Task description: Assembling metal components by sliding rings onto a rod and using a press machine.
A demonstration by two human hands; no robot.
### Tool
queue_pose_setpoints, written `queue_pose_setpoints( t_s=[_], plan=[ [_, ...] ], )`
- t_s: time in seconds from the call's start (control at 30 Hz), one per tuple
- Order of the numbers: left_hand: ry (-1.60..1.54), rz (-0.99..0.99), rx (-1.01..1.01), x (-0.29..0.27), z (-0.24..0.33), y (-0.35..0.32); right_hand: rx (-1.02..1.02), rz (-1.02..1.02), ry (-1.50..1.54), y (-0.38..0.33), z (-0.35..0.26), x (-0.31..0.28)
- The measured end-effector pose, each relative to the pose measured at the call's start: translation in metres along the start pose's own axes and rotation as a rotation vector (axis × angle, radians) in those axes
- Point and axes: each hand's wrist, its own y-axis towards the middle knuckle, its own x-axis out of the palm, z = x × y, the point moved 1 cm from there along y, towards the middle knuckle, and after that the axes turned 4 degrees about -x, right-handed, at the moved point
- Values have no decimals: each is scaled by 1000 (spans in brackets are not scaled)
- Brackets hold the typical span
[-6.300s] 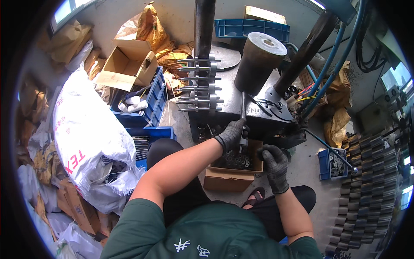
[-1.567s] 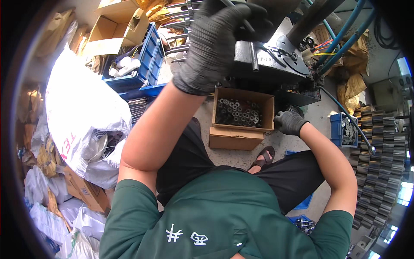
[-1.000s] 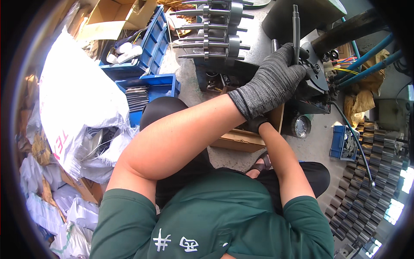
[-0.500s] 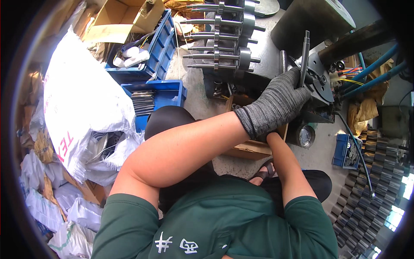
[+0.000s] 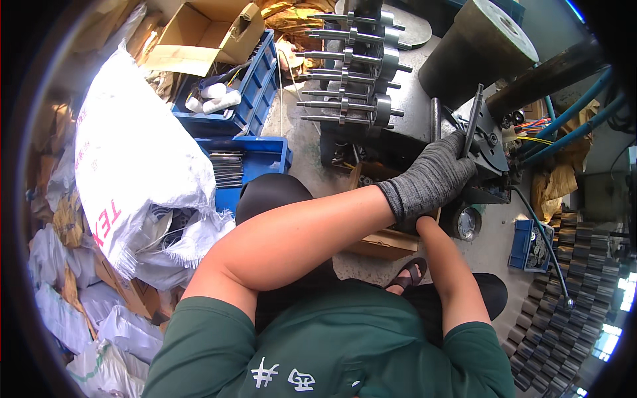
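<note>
fingers of the gloved left hand wrap a dark rod standing in the machine head, apparently seating it; right hand's fingers hidden, cannot tell.

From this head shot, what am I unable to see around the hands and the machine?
- Right hand: hidden under the left forearm and gloved left hand.
- Cardboard box contents: covered by that arm.
- Left hand's grip on the thin dark rod: fingertips hidden behind the glove's back.
- Small blue bin contents: too small.
</note>
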Motion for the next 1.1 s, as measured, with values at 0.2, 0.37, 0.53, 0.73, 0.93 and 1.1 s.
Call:
queue_pose_setpoints(
  t_s=[0.2,0.37,0.53,0.73,0.93,1.1],
  plan=[
    [-97,-18,-94,2,-13,4,47,-17,21,-40,-18,-20],
    [-223,-123,-142,11,-3,-13,37,84,76,-108,6,-53],
    [-315,-257,-235,16,-4,-36,-135,763,1268,-154,44,-40],
    [-45,-414,-302,34,-14,-55,-510,957,2092,-149,28,-17],
    [125,-396,-361,35,-43,-60,-669,1106,2228,-158,17,-26],
    [144,-417,-355,38,-53,-56,-662,1205,2057,-162,16,-24]
  ],
)
